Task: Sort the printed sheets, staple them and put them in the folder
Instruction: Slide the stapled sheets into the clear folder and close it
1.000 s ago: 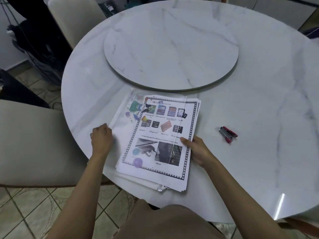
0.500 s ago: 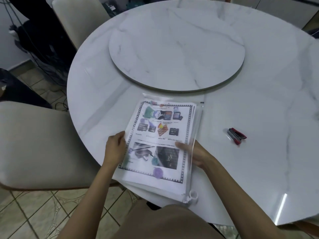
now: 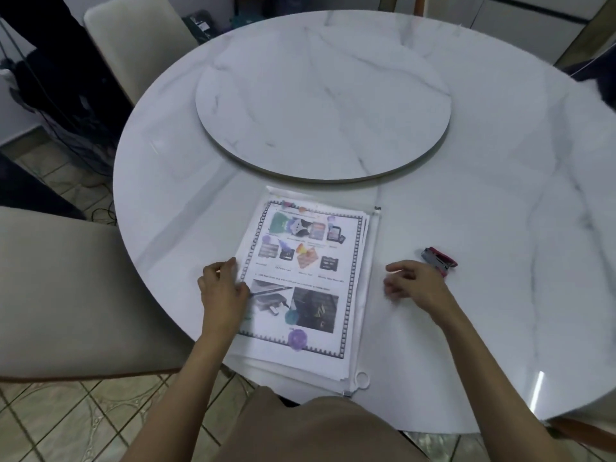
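My left hand (image 3: 222, 288) pinches the zip folder (image 3: 276, 194) at its left edge, printed sheets (image 3: 310, 261) inside. My right hand (image 3: 415, 285) hovers relaxed and empty between the folder and the stapler (image 3: 438, 258).

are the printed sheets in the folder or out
Inside: the printed sheets lie under the folder's clear film, its zip edge beyond their right side. Zip shut or not: cannot tell.

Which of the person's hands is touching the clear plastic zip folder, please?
The left hand, holding its left edge; the right hand is apart, near the red stapler.
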Demonstrator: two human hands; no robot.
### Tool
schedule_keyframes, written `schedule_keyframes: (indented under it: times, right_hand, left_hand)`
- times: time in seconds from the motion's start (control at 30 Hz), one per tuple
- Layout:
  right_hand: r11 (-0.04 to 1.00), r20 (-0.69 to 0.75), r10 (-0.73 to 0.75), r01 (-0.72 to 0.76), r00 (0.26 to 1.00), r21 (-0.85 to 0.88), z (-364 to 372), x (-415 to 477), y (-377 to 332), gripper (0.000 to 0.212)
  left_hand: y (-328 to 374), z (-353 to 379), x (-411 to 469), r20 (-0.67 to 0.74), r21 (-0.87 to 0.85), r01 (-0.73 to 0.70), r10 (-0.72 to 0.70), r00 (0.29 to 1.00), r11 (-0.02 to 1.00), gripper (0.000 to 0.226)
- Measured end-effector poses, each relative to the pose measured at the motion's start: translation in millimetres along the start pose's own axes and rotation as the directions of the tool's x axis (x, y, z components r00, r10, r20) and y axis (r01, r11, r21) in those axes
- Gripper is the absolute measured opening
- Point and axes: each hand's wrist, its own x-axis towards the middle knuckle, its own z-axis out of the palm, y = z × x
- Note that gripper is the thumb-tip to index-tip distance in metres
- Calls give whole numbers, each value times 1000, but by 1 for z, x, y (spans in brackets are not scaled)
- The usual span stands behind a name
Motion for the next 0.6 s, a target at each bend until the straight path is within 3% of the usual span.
schedule_keyframes:
  times: [0.1,0.2,0.3,0.43,0.5,0.6]
  right_hand:
    - [998,-13,-28,27,1000,-58,-15,-6,2,20]
    - [991,45,-33,39,998,-128,-15,-19,6,18]
    - [977,140,-28,57,990,-208,-9,-35,12,15]
    - [974,177,-17,56,984,-220,-7,-46,24,17]
    - [977,176,-17,54,984,-205,-8,-49,28,16]
    - [979,205,-14,55,979,-198,-8,-55,31,15]
  left_hand:
    - [10,15,-18,-15,43,-168,169,985,985,45]
    - [19,35,-43,109,14,-410,406,907,912,40]
    - [22,46,-70,243,-67,-692,684,688,719,38]
    - [19,59,-91,380,-124,-870,833,403,477,39]
    - [15,66,-96,387,-123,-900,855,345,419,38]
    - [16,67,-97,358,-47,-929,875,327,366,25]
